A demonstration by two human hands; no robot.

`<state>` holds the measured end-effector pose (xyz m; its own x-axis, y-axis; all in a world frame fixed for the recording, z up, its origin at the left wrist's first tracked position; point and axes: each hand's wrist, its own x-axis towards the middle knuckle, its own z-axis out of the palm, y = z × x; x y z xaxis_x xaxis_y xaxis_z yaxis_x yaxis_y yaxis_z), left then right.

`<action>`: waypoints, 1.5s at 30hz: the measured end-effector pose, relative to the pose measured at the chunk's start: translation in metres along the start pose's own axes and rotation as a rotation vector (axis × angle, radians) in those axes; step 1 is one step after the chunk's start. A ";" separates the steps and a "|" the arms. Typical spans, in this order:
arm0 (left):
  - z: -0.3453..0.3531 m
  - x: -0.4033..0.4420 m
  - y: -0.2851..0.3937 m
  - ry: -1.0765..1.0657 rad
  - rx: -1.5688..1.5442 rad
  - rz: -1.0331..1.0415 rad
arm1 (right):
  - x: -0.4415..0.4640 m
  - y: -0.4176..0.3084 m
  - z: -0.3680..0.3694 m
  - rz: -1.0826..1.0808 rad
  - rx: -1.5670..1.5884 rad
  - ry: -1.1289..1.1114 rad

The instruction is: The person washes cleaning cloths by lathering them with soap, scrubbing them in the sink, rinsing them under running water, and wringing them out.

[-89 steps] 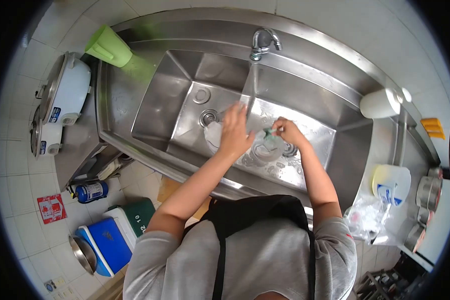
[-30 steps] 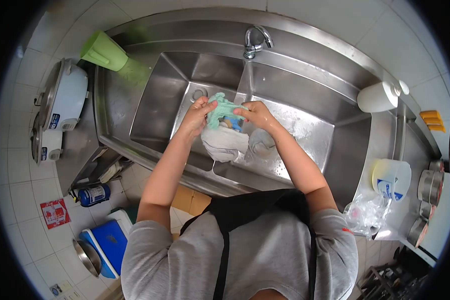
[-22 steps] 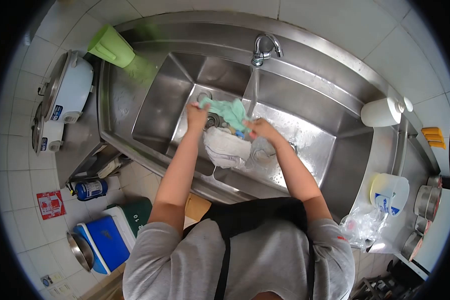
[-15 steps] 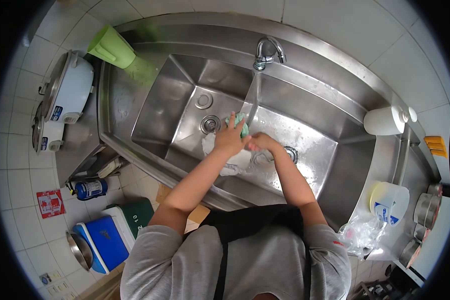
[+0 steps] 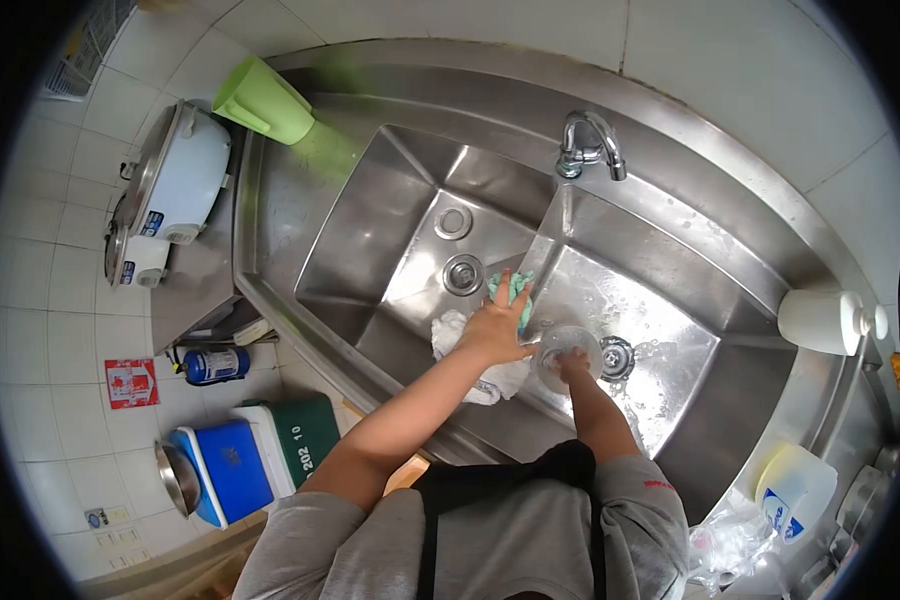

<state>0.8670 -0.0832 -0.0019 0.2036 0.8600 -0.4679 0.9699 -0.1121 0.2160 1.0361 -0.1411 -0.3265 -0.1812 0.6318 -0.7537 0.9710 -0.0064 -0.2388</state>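
My left hand (image 5: 497,332) lies with its fingers spread over the sink divider, its fingertips on a crumpled light-green cloth (image 5: 513,290). Under and beside that hand a white cloth (image 5: 504,381) drapes over the divider. My right hand (image 5: 572,366) is in the right basin with its fingers closed at the near side of a clear round plastic bowl (image 5: 560,343). The bowl is beside the basin's drain (image 5: 617,358); the hand partly covers it.
A chrome faucet (image 5: 590,145) rises behind the divider. On the left ledge is a green pitcher (image 5: 270,102), with rice cookers (image 5: 185,170) beyond it. To the right are a white dispenser bottle (image 5: 820,322), a translucent plastic jug (image 5: 798,488) and crumpled clear plastic bags (image 5: 730,545).
The right hand has moved right, away from the left hand, and the clear bowl has moved with it toward the drain. The left hand stays over the cloths. The whole view has shifted.
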 end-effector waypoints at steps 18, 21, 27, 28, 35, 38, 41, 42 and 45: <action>0.031 0.010 0.091 -0.370 -1.453 -0.139 | -0.276 -0.005 -0.257 -0.731 0.752 0.531; 0.009 0.014 0.119 -0.751 -1.928 0.146 | -0.292 -0.017 -0.263 -0.782 0.647 1.043; 0.030 0.045 0.176 -0.854 -2.231 0.074 | -0.267 -0.039 -0.247 -0.643 0.887 1.516; 0.033 0.045 0.175 -0.915 -2.244 0.154 | -0.278 -0.034 -0.245 -0.584 0.868 1.441; 0.025 0.021 0.206 -0.716 -2.185 0.004 | -0.278 -0.006 -0.249 -0.490 1.378 1.230; 0.017 0.004 0.212 -0.610 -2.145 -0.058 | -0.287 -0.006 -0.258 -0.466 1.675 1.080; 0.026 0.010 0.198 -0.599 -2.001 -0.006 | -0.294 -0.003 -0.261 -0.556 1.897 0.824; 0.032 0.018 0.188 -0.615 -1.924 0.037 | -0.294 0.000 -0.262 -0.613 1.952 0.716; 0.035 0.025 0.155 -0.496 -1.736 0.056 | -0.270 0.009 -0.258 -0.865 1.971 0.274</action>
<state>1.0275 -0.0964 -0.0106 0.5597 0.6247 -0.5445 -0.2023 0.7402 0.6412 1.1338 -0.1120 0.0328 -0.1725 0.9798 -0.1009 -0.7199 -0.1953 -0.6660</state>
